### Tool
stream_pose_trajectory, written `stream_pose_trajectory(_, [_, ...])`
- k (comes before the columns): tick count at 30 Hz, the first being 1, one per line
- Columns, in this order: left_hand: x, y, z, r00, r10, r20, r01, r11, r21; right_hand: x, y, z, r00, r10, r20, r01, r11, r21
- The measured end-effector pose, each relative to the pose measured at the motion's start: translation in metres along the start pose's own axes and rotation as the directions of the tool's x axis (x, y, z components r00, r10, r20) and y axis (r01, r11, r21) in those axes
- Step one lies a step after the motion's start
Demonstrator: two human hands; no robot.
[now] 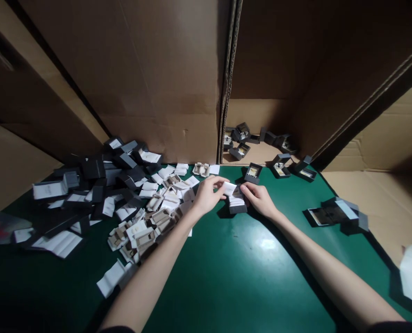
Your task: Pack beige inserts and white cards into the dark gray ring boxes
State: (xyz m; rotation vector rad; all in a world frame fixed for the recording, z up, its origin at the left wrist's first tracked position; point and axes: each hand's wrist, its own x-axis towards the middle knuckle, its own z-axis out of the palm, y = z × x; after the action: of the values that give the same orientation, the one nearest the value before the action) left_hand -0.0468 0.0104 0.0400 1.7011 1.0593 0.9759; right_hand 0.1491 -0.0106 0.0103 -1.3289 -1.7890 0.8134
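Observation:
In the middle of the green table, a small black box (238, 209) stands with its lid raised and folded white card inside. My right hand (259, 198) grips this box by its right side near the lid. Between the thumb and fingers of my left hand (208, 192) is a small white card piece (229, 188), held just above the box's opening. Whether that piece is separate from the white card inside, I cannot tell. Close behind stands another open black box (252, 173). White card inserts (160, 217) lie in a loose heap left of my left hand.
Black boxes (95, 169) with white cards pile up on the left. More open boxes (281, 165) stand at the back right and inside a cardboard compartment (242, 159). Tall cardboard walls (164, 83) border the green table (234, 277). Boxes (326, 215) lie near its right edge.

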Motion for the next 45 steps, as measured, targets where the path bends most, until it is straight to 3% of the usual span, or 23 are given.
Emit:
stream_pose_trajectory(5, [0.0, 0.004, -0.004, 1.0, 0.014, 0.008, -0.015, 0.993, 0.116, 0.0, 0.001, 0.0, 1.0, 0.005, 0.0, -0.005, 1.0, 0.0])
stream_pose_trajectory(12, [-0.005, 0.014, -0.004, 0.95, 0.236, 0.204, -0.301, 0.863, 0.406, 0.0, 0.001, 0.0, 1.0, 0.002, 0.002, -0.002, 1.0, 0.013])
stream_pose_trajectory(19, [-0.01, 0.009, 0.01, 0.926, 0.349, 0.144, -0.37, 0.763, 0.53, 0.0, 0.0, 0.0, 1.0, -0.006, 0.005, 0.006, 1.0, -0.002])
stream_pose_trajectory(23, [-0.013, 0.008, 0.015, 0.901, 0.399, 0.169, -0.424, 0.727, 0.539, 0.001, 0.0, 0.0, 1.0, -0.003, 0.007, 0.003, 1.0, 0.011])
stream_pose_trajectory(27, [-0.015, 0.007, 0.016, 0.901, 0.4, 0.169, -0.425, 0.73, 0.536, 0.001, 0.001, 0.0, 1.0, -0.009, 0.009, 0.009, 1.0, 0.02])
stream_pose_trajectory(33, [-0.014, 0.009, 0.012, 0.958, 0.269, 0.097, -0.271, 0.746, 0.608, 0.0, 0.002, 0.0, 1.0, 0.001, 0.017, -0.002, 0.999, 0.04])
stream_pose_trajectory(42, [-0.014, 0.0, 0.014, 0.924, 0.299, 0.236, -0.378, 0.64, 0.669, 0.001, 0.003, 0.0, 0.999, -0.002, 0.049, -0.001, 0.999, 0.049])
stream_pose_trajectory(45, [-0.011, 0.009, 0.009, 0.91, 0.333, 0.248, -0.41, 0.631, 0.658, 0.001, 0.006, 0.001, 0.999, -0.013, 0.042, 0.012, 0.999, 0.038])
